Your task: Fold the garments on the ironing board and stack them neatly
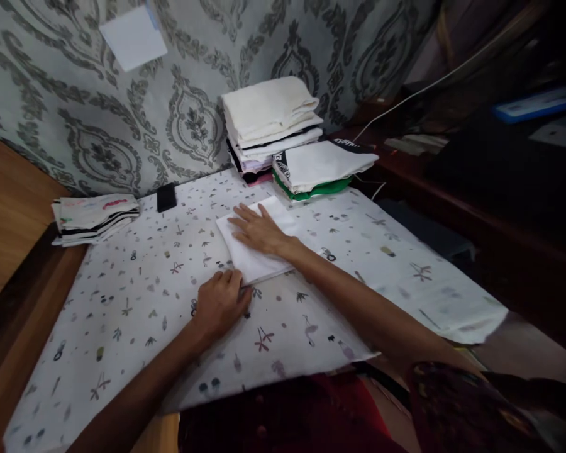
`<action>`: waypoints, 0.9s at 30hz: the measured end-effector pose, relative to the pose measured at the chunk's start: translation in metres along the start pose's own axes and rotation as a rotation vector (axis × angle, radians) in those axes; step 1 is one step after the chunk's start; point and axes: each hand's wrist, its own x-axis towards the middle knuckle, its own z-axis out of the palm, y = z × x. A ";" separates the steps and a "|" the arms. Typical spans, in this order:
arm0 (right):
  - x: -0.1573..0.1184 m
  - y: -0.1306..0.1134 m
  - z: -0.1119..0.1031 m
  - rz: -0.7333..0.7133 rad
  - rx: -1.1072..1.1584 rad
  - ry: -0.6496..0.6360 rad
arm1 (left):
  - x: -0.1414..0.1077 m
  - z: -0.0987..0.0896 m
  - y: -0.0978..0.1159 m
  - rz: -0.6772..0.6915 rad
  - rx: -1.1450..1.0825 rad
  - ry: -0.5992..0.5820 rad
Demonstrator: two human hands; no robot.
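Hands at work on folded fabric, as I follow them remotely through the head view: the right hand (257, 229) lies palm down on a white folded cloth (253, 264), flattened, its fingers spread wide and gripping nothing; the left hand (221, 303) is curled at the cloth's near left corner, fingers bent close together; I cannot tell whether it pinches the edge or merely rests against it. The cloth lies flat near the middle of the bench (141, 296), which wears a printed cover (283, 355); near it, beyond and to the right, sits a low stack of folded clothes (321, 165), with a taller stack (268, 108) just behind; well apart, on the left side, are a small pile of folded fabric (97, 216) and a dark phone (166, 197). I judge the cloth light, soft and limp, neither fragile nor very slippery, though its layers could slide over one another or droop if raised by one corner; I would take hold at two opposite edges, thumbs above and fingers beneath every layer; a light, spread touch suffices on top, since firm pushing could ruck the cloth.
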 end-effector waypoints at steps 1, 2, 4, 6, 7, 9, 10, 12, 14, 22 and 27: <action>0.002 -0.006 0.001 -0.017 0.023 -0.029 | 0.003 -0.002 0.003 -0.040 0.014 -0.019; 0.003 -0.011 0.003 -0.014 0.044 -0.059 | 0.005 -0.003 0.005 -0.081 0.020 -0.034; 0.005 -0.016 0.006 0.021 0.081 -0.111 | 0.009 -0.003 0.007 -0.147 -0.010 -0.044; 0.005 -0.016 0.008 0.045 0.107 -0.130 | 0.009 0.002 0.008 -0.181 -0.071 -0.045; 0.005 -0.015 0.008 0.049 0.116 -0.130 | 0.008 0.006 0.008 -0.187 -0.104 -0.045; 0.005 -0.014 0.008 0.051 0.128 -0.122 | 0.005 0.014 0.008 -0.185 -0.157 -0.043; 0.005 -0.014 0.008 0.054 0.130 -0.119 | 0.004 0.017 0.008 -0.183 -0.175 -0.044; 0.004 -0.015 0.008 0.065 0.125 -0.117 | 0.001 0.019 0.009 -0.179 -0.204 -0.049; 0.002 -0.017 0.007 0.072 0.119 -0.122 | 0.001 0.015 0.009 -0.177 -0.212 -0.092; 0.012 0.004 -0.014 0.064 0.202 -0.162 | 0.017 -0.002 -0.026 -0.297 -0.820 -0.045; 0.029 0.040 -0.031 0.180 0.035 -0.120 | 0.037 0.013 -0.032 -0.549 -1.302 -0.152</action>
